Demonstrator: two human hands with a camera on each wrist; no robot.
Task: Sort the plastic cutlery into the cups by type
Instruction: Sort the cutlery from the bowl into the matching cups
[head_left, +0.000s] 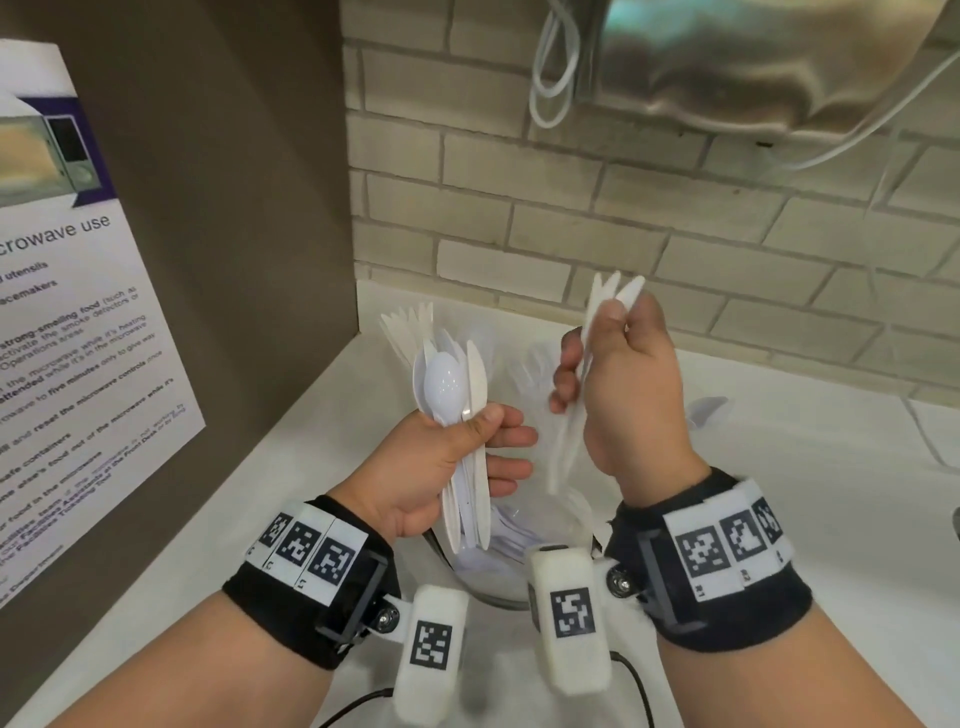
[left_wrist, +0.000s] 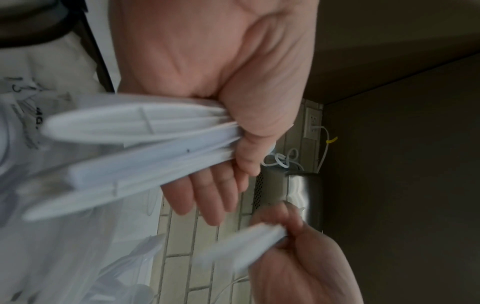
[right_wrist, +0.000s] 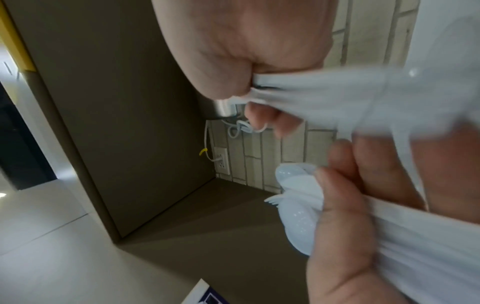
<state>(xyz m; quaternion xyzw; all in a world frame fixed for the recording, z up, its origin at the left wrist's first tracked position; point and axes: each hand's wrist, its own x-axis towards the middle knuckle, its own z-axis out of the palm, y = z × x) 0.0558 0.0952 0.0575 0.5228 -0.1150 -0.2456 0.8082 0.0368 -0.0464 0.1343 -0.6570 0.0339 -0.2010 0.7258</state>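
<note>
Cutlery (head_left: 470, 415) white plastic. Wrist bands (head_left: 332, 577) black, bearing black-and-white square markers. Desk (head_left: 779, 415) white. Wall tiles (head_left: 623, 218) beige.

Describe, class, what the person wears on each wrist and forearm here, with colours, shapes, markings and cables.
Both forearms are bare, with no sleeves. The left hand and right hand each have a black fabric wristband carrying a white strip of square black-and-white coded markers. A rounded white block with one such marker hangs from each band by a small bracket. Thin black cables trail below.
</note>
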